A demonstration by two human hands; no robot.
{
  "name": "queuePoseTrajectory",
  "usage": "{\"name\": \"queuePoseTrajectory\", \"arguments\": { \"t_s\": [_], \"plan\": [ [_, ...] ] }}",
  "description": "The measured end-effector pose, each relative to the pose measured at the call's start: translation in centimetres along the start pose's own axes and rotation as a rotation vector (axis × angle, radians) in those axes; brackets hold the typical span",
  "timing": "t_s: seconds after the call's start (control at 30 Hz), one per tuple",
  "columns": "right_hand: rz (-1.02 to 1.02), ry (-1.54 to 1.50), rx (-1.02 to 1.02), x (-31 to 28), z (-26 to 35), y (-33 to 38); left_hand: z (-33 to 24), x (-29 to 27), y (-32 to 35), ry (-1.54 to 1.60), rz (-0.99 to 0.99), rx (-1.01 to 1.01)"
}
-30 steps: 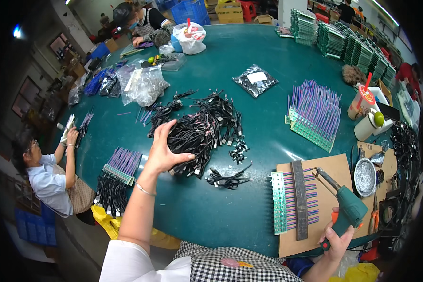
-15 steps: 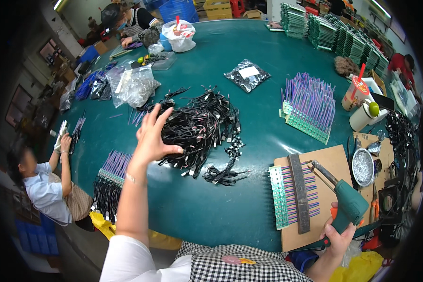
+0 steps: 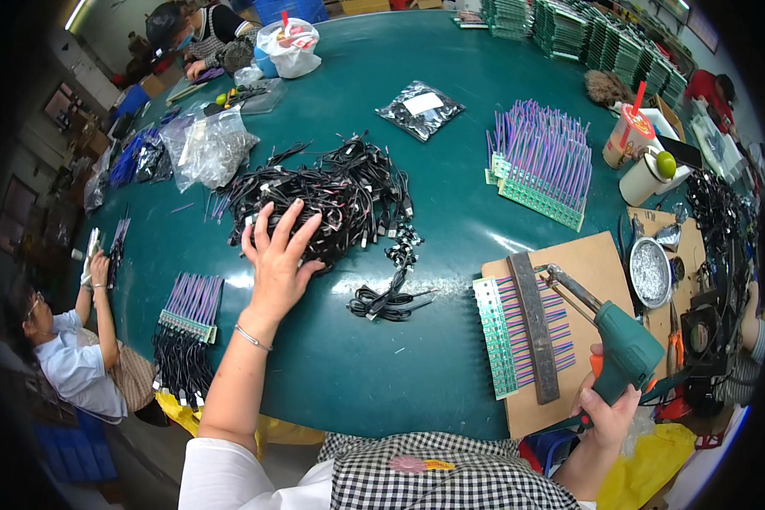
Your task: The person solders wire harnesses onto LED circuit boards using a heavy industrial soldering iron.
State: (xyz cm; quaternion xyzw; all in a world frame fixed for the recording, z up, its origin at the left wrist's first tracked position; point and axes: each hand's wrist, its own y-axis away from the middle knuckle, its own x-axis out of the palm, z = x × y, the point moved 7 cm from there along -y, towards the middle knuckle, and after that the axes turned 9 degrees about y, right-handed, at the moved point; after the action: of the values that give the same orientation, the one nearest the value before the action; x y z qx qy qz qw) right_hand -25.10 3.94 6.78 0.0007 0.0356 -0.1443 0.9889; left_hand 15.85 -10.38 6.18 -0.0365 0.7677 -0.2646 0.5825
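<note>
My left hand is over the near edge of a heap of black cables with small silver plugs. Its fingers are spread and touch or nearly touch the cables; nothing is gripped. On the right, my right hand is wrapped round the handle of a green soldering gun. The gun's metal tip reaches the top of a dark bar. That bar lies across purple and blue wires attached to a green-and-white circuit board strip, all on a brown board.
A small cable bundle lies nearer me than the heap. Wired circuit boards sit at the far right, beside a drink cup. A metal bowl stands right of the brown board. Co-workers sit at the left and far left.
My left hand has come nearer me and rightward relative to the heap, down to its near edge. The whole view has shifted slightly. My right hand keeps its hold on the soldering gun.
</note>
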Motion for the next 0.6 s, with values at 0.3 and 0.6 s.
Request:
{"name": "queuePoseTrajectory", "arguments": {
  "t_s": [0.3,0.6],
  "plan": [
    [0.050,0.015,-0.047,1.4,0.5,0.6,-9.4,-0.2,-1.5,0.427,-0.105,0.043],
    [0.105,-0.029,-0.001,2.1,0.2,-0.3,-7.0,6.9,-2.8,0.392,0.089,-0.259]
  ]
}}
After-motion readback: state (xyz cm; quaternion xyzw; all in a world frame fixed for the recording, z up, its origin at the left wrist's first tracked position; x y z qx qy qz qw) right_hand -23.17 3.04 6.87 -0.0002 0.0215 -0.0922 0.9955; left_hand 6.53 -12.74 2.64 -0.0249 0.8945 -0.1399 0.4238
